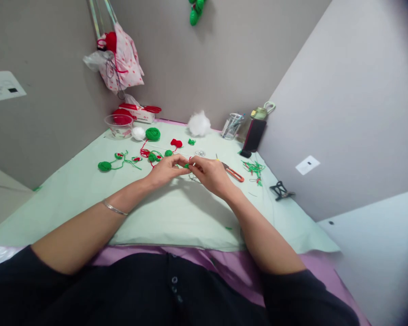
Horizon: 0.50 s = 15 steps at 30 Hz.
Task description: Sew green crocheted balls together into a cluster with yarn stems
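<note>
My left hand (168,171) and my right hand (209,174) meet above the table, fingertips pinched together around a small green and red crocheted piece (187,166), most of it hidden by the fingers. Just beyond my left hand lie a small green crocheted ball (168,153) and a tangle of red yarn (144,153). Close to my right hand rests an orange-handled cutter (235,173). Farther left are a green oval crocheted piece (104,166) with loose green strands. A red crocheted bow (177,143) sits behind the hands.
At the back stand a clear plastic tub (119,127), green yarn (153,134), white stuffing (199,123), a pen cup (231,127) and a propped phone (254,136). Green yarn scraps (254,167) and a black stand (281,191) lie right. A spotted bag (124,61) hangs on the wall.
</note>
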{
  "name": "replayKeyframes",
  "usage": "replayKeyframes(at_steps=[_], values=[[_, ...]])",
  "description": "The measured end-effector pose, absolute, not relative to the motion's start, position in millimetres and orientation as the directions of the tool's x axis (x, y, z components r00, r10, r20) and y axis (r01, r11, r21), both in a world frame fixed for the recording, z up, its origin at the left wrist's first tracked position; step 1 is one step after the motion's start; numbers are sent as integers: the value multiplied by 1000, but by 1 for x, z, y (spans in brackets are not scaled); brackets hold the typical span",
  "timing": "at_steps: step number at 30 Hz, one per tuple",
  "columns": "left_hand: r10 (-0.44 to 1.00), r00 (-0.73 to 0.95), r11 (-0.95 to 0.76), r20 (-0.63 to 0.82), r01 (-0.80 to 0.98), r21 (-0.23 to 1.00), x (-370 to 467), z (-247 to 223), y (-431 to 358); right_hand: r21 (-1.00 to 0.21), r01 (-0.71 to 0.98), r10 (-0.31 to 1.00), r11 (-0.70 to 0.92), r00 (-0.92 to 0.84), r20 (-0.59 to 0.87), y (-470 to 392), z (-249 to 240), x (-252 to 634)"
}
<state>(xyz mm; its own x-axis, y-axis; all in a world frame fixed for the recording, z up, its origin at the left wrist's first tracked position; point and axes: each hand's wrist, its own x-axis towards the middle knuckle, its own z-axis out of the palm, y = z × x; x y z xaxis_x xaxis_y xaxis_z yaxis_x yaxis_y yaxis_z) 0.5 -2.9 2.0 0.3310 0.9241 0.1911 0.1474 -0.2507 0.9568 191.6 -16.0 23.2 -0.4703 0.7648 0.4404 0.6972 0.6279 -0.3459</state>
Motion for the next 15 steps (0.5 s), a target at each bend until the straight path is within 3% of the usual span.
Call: replayKeyframes(at_steps=[3, 5, 7, 9, 11, 15], values=[[914, 362, -270, 181, 213, 939, -2, 4, -2, -428, 605, 725, 671, -417, 548, -21, 27, 185], [911, 379, -270, 166, 241, 932, -3, 4, -1, -590, 429, 727, 684, -323, 607, -19, 33, 183], [905, 407, -229, 126, 217, 949, -4, 5, -1, -776, 178, 794, 605, -209, 571, -11, 40, 191], [891, 447, -162, 76, 158, 974, -5, 7, -1, -895, -41, 888, 445, -111, 447, 4, 48, 214], [878, 477, -102, 34, 118, 988, -7, 12, -2, -929, -133, 936, 345, -23, 351, 23, 52, 251], [868, 496, -38, -18, 102, 994, -16, 23, -3, -910, -109, 904, 401, 211, 373, 52, 55, 338]])
